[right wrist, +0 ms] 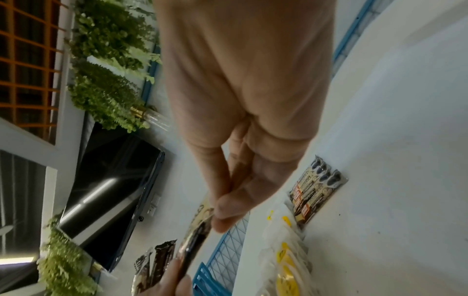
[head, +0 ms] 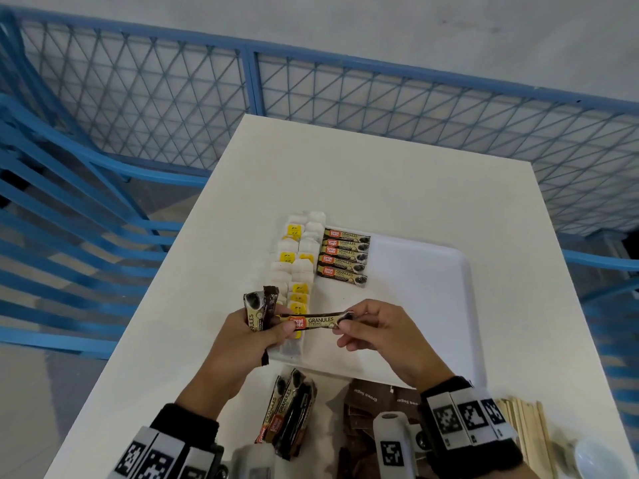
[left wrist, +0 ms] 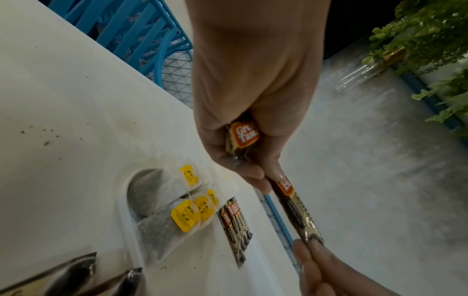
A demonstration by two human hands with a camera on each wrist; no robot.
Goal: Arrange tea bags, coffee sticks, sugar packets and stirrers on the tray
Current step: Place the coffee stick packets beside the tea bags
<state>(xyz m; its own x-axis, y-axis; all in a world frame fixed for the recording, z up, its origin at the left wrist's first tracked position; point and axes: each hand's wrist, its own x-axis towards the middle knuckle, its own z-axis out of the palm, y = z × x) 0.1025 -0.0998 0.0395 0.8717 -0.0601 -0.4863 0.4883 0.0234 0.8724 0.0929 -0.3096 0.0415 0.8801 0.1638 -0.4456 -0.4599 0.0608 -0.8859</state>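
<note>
A white tray (head: pixel 425 299) lies on the white table (head: pixel 380 174). Along its left side sits a column of tea bags (head: pixel 297 264) with yellow tags, and beside them a row of coffee sticks (head: pixel 344 257). Over the tray's near left corner both hands hold one coffee stick (head: pixel 316 321) level. My left hand (head: pixel 287 327) pinches its left end and also grips a few upright sticks (head: pixel 259 307). My right hand (head: pixel 344 323) pinches the right end. In the left wrist view the stick (left wrist: pixel 296 212) runs from the left hand (left wrist: pixel 255 176) to the right fingertips (left wrist: pixel 309 254).
Near the front edge lie loose coffee sticks (head: pixel 290 413), brown sugar packets (head: pixel 370 402) and wooden stirrers (head: pixel 525 430). A white bowl (head: pixel 601 458) sits at the front right corner. A blue mesh fence (head: pixel 380 88) and blue chairs (head: pixel 69 236) surround the table.
</note>
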